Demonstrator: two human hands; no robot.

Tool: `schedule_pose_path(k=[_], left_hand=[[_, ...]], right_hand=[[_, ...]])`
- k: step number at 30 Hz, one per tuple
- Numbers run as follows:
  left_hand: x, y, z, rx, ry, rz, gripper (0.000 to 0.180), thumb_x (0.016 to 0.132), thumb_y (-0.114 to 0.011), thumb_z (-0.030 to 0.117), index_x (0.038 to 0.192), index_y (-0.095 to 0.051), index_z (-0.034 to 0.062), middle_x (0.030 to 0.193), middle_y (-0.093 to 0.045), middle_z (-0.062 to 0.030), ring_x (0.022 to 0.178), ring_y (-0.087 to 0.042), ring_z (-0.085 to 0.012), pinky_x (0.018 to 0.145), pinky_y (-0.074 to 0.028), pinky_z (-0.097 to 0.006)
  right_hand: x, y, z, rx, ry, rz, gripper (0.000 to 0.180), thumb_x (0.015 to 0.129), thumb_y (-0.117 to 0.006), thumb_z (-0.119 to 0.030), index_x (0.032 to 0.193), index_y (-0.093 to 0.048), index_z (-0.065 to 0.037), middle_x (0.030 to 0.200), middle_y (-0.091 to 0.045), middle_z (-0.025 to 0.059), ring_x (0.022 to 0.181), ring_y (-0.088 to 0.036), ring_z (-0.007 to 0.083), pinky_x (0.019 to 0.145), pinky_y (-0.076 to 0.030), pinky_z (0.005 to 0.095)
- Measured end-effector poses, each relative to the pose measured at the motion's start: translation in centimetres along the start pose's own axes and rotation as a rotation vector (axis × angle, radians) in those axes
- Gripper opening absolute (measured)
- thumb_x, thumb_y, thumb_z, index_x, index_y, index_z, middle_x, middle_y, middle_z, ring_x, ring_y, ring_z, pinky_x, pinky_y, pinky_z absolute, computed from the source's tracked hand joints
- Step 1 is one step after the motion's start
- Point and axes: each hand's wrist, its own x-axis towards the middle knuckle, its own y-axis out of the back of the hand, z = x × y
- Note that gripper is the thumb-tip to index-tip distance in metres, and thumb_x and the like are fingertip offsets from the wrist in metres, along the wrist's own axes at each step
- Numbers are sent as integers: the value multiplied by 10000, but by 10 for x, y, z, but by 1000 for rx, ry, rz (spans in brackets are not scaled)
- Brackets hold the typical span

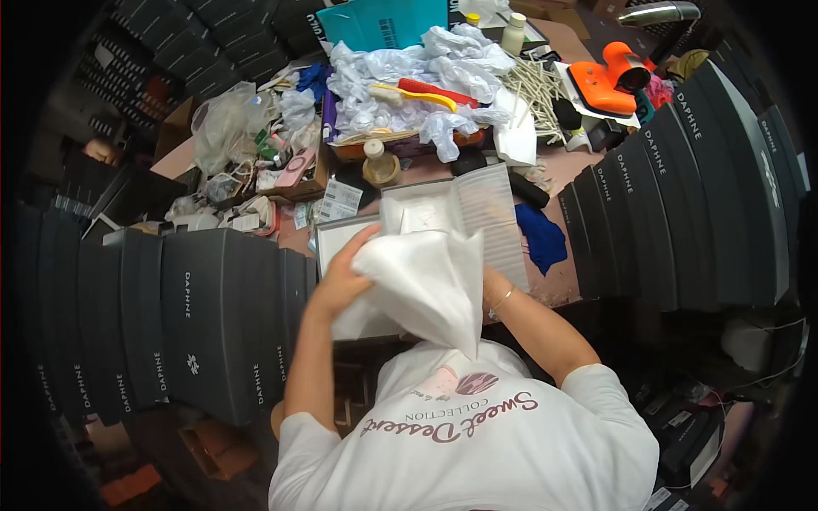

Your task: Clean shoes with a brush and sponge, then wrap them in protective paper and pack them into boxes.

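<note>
A soft white cloth-like bag or sheet [426,277] hangs in loose folds in front of my chest. My left hand [342,277] grips its left edge, fingers curled round the material. Behind its right side is my right hand [494,288], with a thin bracelet at the wrist; its fingers are hidden by the white material. Beyond the folds lies an open shoebox [417,192] with white lining paper. A ribbed translucent sheet [492,217] spreads over the box's right side. Part of a white-lined tray or lid [341,232] shows by my left hand.
Dark shoeboxes stand in rows at left [217,319] and right [707,170]. Crumpled white tissue [375,64] fills a carton at the back, with a yellow-handled brush [417,95] on top. Nearby are a bottle [380,163], a blue cloth [541,238] and an orange tool [609,81].
</note>
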Motion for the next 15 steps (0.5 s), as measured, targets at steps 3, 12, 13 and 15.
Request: schedule_pose_path(k=[3,12,13,15], left_hand=[[48,-79,-55,-343,-171,483,736,792,-587,-17,1448,-270,91,1295,-487,-146,1042,-537,-185,921,-417,-271],[-120,-64,-149,-634,980,209,617,886,-478,607,909,-589,0,804,-617,-109,631,-569,-161,541,-442,-226],[-121,-68,-165,-793,1002,254,636,869,-488,624,918,-581,-3,811,-607,-109,628,-555,-159,535,-437,-231],[-119,-75,-193,-1105,1038,342,678,837,-507,658,937,-565,-9,824,-586,-109,621,-527,-154,524,-429,-239]], right_hand=[[0,-3,0,337,36,49,498,868,-643,-298,1261,-507,-25,1153,-622,138,989,-642,229,886,-530,396],[-128,59,-73,-864,183,612,811,657,-760,-78,1363,-363,-34,1198,-582,131,1074,-587,262,928,-467,368],[-126,67,-70,-1153,175,691,858,641,-780,-89,1376,-340,-49,1212,-569,150,1091,-572,293,936,-459,381],[-118,94,-54,-1732,147,833,952,610,-821,-110,1403,-295,-79,1239,-543,187,1126,-542,355,952,-443,405]])
